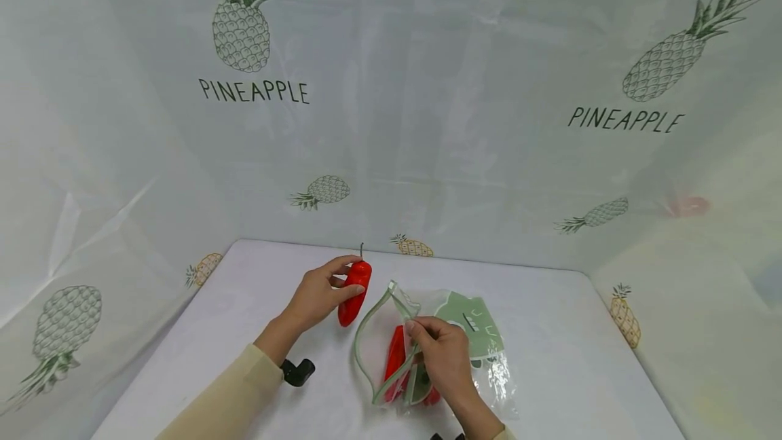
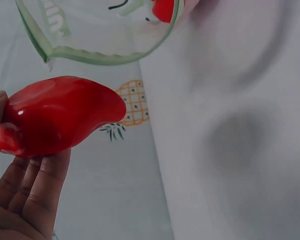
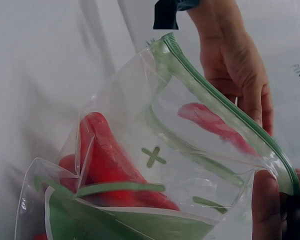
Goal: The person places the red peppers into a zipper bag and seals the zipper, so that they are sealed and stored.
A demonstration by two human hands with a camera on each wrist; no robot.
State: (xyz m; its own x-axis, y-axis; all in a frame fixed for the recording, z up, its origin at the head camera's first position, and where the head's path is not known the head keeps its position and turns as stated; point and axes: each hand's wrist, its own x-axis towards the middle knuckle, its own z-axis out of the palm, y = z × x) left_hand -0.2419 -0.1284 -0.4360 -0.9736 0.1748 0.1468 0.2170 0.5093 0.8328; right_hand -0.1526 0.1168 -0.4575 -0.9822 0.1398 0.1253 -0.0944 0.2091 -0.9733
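Note:
In the head view my left hand [image 1: 319,294] holds a glossy red pepper [image 1: 354,294] between thumb and fingers, its thin stem pointing up. The left wrist view shows this red pepper [image 2: 65,115] close up, near the bag's mouth. My right hand [image 1: 444,352] pinches the rim of a clear zip bag [image 1: 366,338] with a green seal and a green printed figure. The bag's mouth gapes toward the left hand. Inside the bag lie red peppers [image 3: 110,155], partly hidden by the green print.
A white table [image 1: 519,284] lies under everything, its back edge against a pale curtain [image 1: 427,121] printed with pineapples. Black wrist gear [image 1: 298,372] sits at the left wrist.

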